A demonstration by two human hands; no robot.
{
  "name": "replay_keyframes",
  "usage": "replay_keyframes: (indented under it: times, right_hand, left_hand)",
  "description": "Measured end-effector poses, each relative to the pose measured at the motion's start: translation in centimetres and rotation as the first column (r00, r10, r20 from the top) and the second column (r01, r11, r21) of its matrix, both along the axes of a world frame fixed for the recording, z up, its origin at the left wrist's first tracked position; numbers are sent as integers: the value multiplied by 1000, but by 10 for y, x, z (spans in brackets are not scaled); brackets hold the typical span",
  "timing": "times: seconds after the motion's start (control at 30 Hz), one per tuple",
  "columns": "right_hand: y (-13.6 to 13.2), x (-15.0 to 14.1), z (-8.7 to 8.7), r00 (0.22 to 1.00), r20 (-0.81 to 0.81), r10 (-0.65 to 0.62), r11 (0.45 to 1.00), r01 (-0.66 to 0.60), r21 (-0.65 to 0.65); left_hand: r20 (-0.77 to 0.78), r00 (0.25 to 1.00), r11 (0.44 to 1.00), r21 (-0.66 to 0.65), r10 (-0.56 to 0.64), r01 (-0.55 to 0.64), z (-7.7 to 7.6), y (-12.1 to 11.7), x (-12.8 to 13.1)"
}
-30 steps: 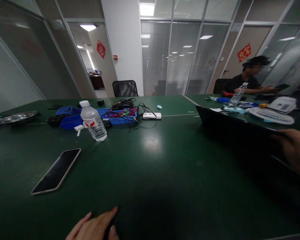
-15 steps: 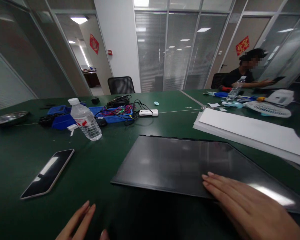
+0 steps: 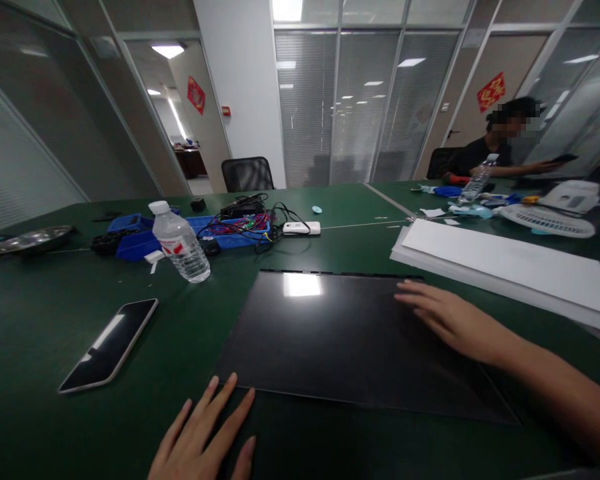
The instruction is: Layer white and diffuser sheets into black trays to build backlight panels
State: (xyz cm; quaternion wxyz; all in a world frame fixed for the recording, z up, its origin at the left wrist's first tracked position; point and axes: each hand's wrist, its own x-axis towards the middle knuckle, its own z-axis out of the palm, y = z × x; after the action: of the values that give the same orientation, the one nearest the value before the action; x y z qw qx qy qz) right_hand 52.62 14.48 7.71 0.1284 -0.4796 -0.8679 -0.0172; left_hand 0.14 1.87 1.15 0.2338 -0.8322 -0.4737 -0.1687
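A large flat black panel [image 3: 330, 333] lies on the green table [image 3: 40, 320] in front of me. My right hand [image 3: 450, 317] rests flat on the panel's right part, fingers stretched out and pointing left. My left hand [image 3: 205, 440] lies open on the table at the panel's near left edge, fingertips touching or almost touching that edge. A stack of white sheets [image 3: 510, 267] sits to the right of the panel.
A dark phone [image 3: 111, 343] lies face up at the left. Behind it stand a water bottle [image 3: 180, 241], blue trays with wires [image 3: 230, 230] and a white device [image 3: 301, 228]. A metal dish [image 3: 30, 238] is at far left. Another person [image 3: 500, 150] sits at the far right.
The black panel went from tilted up at the right to lying flat in front of me. My right hand slid forward over it, and my left hand moved up to its near edge.
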Motion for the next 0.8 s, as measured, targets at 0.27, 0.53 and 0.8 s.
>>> replay_keyframes:
  times: [0.27,0.53,0.8]
  right_hand:
    - [99,121,-21,856,74,-511,858,503,104]
    - [132,140,-39,609,95,-788,598,793,-118]
    - [126,119,-22,611,132,-781,612,790,-35]
  left_hand:
    - [51,987,958,-251,154,-137,46,23,25]
    - [-5,969,659,-733,-249,166,93,146,43]
    - [37,982,706,-691,-183,157,71,182,33]
